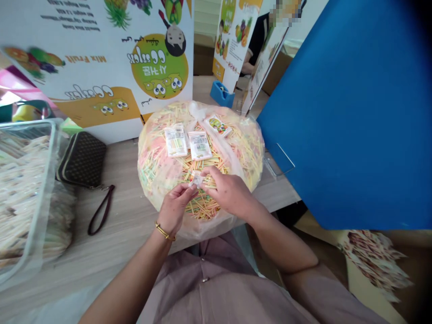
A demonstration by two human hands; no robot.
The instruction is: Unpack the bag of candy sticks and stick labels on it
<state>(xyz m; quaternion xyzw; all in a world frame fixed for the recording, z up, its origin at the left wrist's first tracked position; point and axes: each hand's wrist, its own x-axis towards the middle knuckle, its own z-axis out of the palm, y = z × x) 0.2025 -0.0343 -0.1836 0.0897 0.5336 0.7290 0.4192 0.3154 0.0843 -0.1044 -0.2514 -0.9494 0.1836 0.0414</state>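
Observation:
A large clear plastic bag (pixel 162 175) full of thin pastel candy sticks (pixel 202 204) lies open on the table in front of me. Over its opening, my left hand (pixel 177 200) pinches the near edge of a small clear packet (pixel 195 178). My right hand (pixel 226 186) has its fingers closed at the packet's other side; whether sticks are between them is hard to make out. Farther back on the bag lie two printed packets (pixel 176 140) side by side, and another packet (pixel 218 126) with a fruit print rests to their right.
On the left stand a clear plastic tub (pixel 52 148) of filled packets and a dark patterned wallet (pixel 83 157) with a strap. Printed cartons (pixel 111 76) rise behind the bag, beside a blue tape dispenser (pixel 222 93). A blue panel (pixel 354 121) borders the right; packets (pixel 374 261) lie below it.

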